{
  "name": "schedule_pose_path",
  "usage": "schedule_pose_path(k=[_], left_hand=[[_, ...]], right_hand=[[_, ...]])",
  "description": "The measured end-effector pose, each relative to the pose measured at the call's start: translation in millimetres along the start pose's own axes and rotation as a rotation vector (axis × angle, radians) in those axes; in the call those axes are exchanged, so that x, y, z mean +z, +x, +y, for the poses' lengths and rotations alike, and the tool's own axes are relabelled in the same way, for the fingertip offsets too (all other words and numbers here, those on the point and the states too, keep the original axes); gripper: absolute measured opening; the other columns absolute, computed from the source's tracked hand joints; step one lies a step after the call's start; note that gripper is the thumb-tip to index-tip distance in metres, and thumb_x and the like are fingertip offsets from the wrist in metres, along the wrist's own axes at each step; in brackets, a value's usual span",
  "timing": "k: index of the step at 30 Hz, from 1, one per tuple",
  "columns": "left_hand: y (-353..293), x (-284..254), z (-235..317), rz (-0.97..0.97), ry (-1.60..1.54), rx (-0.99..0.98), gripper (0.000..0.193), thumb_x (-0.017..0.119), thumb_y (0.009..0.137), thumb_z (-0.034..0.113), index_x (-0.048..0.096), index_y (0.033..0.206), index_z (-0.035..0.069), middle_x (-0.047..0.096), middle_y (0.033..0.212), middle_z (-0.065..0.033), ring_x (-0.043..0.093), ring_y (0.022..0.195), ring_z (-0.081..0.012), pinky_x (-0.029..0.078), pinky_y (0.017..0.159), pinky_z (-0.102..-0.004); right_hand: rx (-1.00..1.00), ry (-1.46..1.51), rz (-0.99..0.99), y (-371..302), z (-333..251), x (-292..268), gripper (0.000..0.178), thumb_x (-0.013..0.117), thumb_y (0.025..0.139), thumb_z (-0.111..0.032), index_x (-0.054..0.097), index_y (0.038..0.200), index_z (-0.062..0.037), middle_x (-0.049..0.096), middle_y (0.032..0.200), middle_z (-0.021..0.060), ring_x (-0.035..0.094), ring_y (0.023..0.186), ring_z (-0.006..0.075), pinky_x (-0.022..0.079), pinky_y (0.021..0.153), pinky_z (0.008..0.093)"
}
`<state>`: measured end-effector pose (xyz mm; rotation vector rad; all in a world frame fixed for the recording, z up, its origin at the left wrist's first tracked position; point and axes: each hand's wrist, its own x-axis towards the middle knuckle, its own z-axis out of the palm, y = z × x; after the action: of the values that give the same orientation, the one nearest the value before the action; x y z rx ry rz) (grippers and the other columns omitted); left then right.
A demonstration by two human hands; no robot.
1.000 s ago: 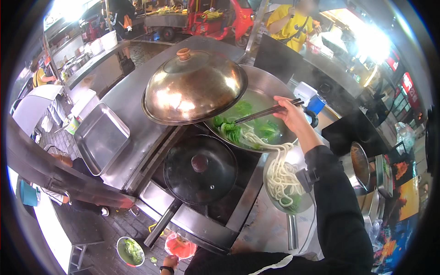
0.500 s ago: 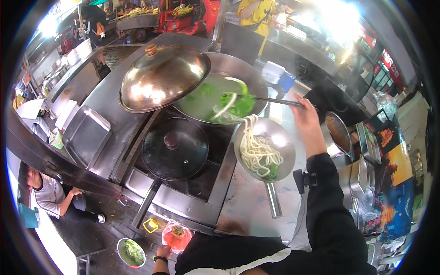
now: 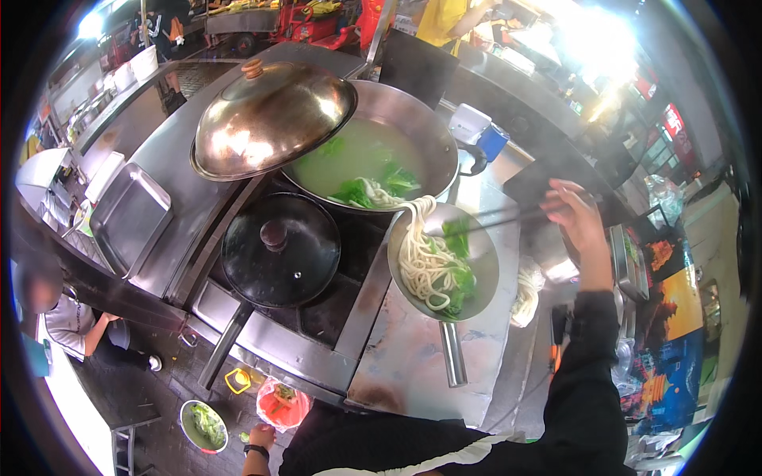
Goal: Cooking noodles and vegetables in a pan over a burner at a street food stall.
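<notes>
Dishing-up step, looks like: right hand (image 3: 573, 213) curled part-closed round blurred chopsticks (image 3: 516, 215), noodles (image 3: 421, 271) draped from wok (image 3: 421, 119) into pan (image 3: 486, 274). Left hand (image 3: 261, 435) low, grip can't tell. Next calls for drawing trailing strands over.

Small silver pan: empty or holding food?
Holding food: white noodles and leafy greens lie in the pan, noodles trailing over its rim into the wok.

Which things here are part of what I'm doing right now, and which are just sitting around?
In use:
right hand with chopsticks, blurred
noodles trailing between big pot and long-handled pan
leafy greens in that pan

Apparently just lying about:
lidded black pan
metal tray
red bag
</notes>
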<state>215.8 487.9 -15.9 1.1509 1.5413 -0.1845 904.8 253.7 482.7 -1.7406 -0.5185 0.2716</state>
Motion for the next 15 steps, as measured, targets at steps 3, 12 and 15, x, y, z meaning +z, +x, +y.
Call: schedule_pose_path(k=[3, 12, 15], left_hand=[[-10, 2, 6, 0.002, 0.041, 0.001, 0.021, 0.059, 0.079, 0.011, 0.062, 0.09, -0.006, 0.064, 0.072, -0.0102, 0.061, 0.057, -0.016, 0.05, 0.053, -0.028], [-17, -4, -15, 0.052, 0.04, -0.028, 0.023, 0.06, 0.079, 0.016, 0.064, 0.091, -0.003, 0.065, 0.07, -0.0085, 0.062, 0.059, -0.0162, 0.05, 0.056, -0.0291], [-6, -6, -29, 0.009, 0.153, -0.066, 0.024, 0.06, 0.078, 0.02, 0.065, 0.091, 0.0, 0.065, 0.068, -0.0074, 0.063, 0.06, -0.016, 0.051, 0.058, -0.0293]], right_hand=[[0.148, 0.246, -0.204, 49, 29, 30, 0.029, 0.056, 0.086, -0.014, 0.058, 0.113, -0.0015, 0.062, 0.1, 0.012, 0.064, 0.084, 0.0226, 0.054, 0.068, 0.0289], [0.306, 0.7, -0.21, 73, 130, 61, 0.037, 0.059, 0.084, -0.009, 0.052, 0.117, 0.0055, 0.06, 0.1, 0.0116, 0.06, 0.087, 0.0207, 0.055, 0.075, 0.0287], [0.269, 0.812, -0.167, 63, 128, 61, 0.036, 0.059, 0.084, -0.009, 0.051, 0.116, 0.0054, 0.058, 0.103, 0.0111, 0.06, 0.09, 0.0208, 0.055, 0.081, 0.0289]])
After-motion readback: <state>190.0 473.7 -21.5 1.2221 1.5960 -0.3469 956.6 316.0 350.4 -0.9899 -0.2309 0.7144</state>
